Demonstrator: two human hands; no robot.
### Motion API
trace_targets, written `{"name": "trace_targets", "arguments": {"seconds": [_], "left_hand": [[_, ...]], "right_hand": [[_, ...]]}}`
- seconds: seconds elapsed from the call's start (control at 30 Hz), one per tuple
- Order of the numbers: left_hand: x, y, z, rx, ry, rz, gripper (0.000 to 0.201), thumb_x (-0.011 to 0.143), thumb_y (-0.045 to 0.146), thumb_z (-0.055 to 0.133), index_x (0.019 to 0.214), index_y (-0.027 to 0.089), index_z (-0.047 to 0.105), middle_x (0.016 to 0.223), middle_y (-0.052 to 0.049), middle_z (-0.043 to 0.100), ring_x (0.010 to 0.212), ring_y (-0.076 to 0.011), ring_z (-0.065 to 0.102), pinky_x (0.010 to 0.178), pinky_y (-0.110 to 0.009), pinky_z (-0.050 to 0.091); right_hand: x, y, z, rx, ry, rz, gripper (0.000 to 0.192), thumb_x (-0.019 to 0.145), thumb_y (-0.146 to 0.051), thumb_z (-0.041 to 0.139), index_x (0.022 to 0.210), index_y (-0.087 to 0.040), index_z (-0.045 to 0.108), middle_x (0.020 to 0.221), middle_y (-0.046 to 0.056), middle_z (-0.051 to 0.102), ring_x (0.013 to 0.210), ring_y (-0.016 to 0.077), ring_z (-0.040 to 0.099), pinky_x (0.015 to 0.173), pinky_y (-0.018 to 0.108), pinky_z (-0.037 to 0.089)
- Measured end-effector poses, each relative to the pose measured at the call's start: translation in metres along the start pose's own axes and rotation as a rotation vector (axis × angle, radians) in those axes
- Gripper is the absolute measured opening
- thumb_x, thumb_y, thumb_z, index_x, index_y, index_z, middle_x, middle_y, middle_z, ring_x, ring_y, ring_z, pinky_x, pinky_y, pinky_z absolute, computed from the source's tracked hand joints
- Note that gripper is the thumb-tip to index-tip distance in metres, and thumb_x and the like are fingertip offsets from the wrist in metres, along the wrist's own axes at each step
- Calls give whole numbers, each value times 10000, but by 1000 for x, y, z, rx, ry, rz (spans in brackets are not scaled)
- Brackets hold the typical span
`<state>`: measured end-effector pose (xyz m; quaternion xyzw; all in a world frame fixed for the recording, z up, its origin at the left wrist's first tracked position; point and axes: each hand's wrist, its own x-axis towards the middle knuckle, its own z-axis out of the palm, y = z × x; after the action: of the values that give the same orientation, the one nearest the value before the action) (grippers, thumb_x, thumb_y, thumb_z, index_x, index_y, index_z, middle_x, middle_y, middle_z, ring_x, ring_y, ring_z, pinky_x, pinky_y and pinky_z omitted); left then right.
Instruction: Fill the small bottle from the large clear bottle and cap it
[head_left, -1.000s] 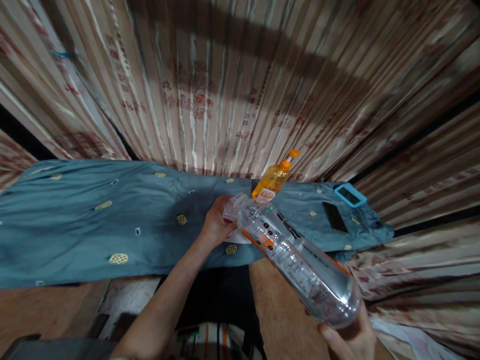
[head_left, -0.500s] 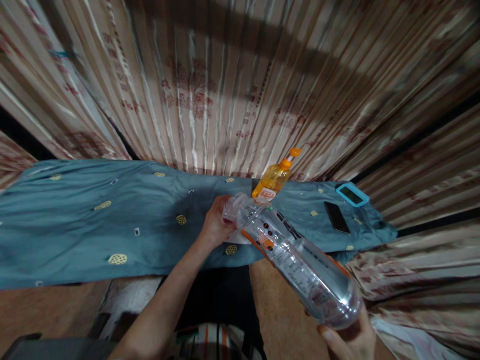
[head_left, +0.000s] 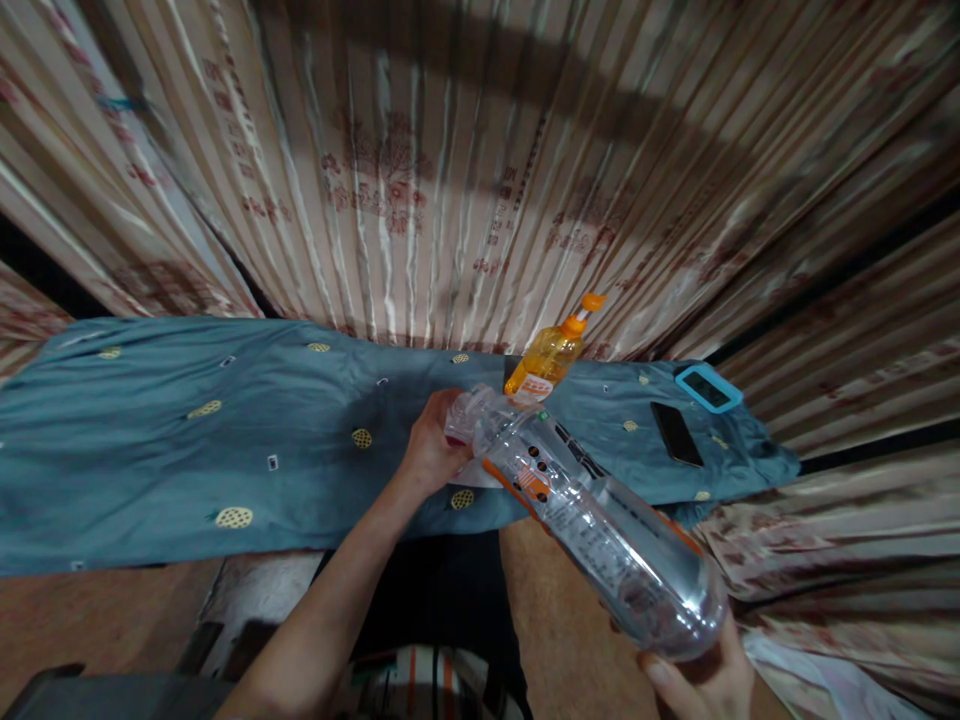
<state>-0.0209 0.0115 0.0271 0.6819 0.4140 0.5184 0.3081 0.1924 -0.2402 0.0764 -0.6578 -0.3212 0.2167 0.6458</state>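
1. The right hand (head_left: 709,680) sat at the bottom edge of the view. Its fingers were curled shut under the base of a big clear bottle (head_left: 600,530).
2. The clear bottle lay tilted, its base low and near the person, its neck pointing up and away over the blue cloth (head_left: 187,440).
3. The left hand (head_left: 435,450) was closed around the neck end of the clear bottle. A small see-through thing (head_left: 469,412) sat at its fingertips, maybe a cup or a cap; it was too blurry to tell.
4. 1 orange bottle (head_left: 551,355) stood just behind the neck of the clear bottle.
5. 1 black phone (head_left: 676,433) and 1 blue-edged gadget (head_left: 709,388) lay on the cloth, off to the right.
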Motion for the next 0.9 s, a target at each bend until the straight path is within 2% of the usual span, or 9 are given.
{"name": "trace_targets", "arguments": {"seconds": [0.13, 0.27, 0.43, 0.6, 0.77, 0.9], "left_hand": [[0, 0, 0, -2, -1, 13, 561, 700, 212, 920, 1211, 205, 688, 1197, -96, 782, 1126, -301, 791, 1006, -431, 647], [0, 1, 1, 10, 8, 25, 545, 714, 230, 910, 1211, 204, 687, 1188, -97, 777, 1116, -306, 792, 991, -434, 650], [0, 1, 1, 27, 11, 13, 560, 699, 224, 914, 1209, 199, 686, 1165, -90, 776, 1080, -296, 793, 972, -427, 653], [0, 1, 0, 6, 5, 9, 561, 709, 242, 923, 1216, 207, 687, 1173, -89, 780, 1083, -290, 791, 965, -423, 656], [0, 1, 0, -6, 5, 15, 530, 736, 300, 930, 1198, 212, 688, 1172, -92, 780, 1093, -297, 792, 990, -449, 654], [0, 1, -1, 12, 1, 31, 527, 729, 284, 926, 1196, 214, 692, 1171, -88, 784, 1101, -294, 790, 990, -440, 655]], "right_hand": [[0, -5, 4, 2, 30, 17, 1160, 579, -700, 1044, 1517, -170, 615, 1598, 236, 665, 1511, 519, 593, 1144, 539, 555], [0, -8, 6, 11, 44, 46, 1202, 542, -720, 1047, 1515, -171, 607, 1610, 240, 655, 1502, 515, 606, 1133, 522, 558], [0, -4, 0, -89, 44, 5, 1201, 587, -772, 1000, 1518, -131, 595, 1579, 255, 674, 1472, 512, 630, 1126, 526, 567], [2, 3, -6, -132, -16, -54, 1083, 729, -727, 945, 1554, -136, 568, 1584, 242, 672, 1455, 486, 658, 1112, 527, 594], [3, 1, -3, -62, -30, -78, 1064, 727, -691, 973, 1559, -159, 577, 1648, 247, 616, 1537, 491, 586, 1182, 566, 560], [2, -3, 0, -13, -11, -32, 1113, 669, -696, 1007, 1546, -157, 584, 1671, 257, 590, 1557, 508, 553, 1153, 559, 575]]}}
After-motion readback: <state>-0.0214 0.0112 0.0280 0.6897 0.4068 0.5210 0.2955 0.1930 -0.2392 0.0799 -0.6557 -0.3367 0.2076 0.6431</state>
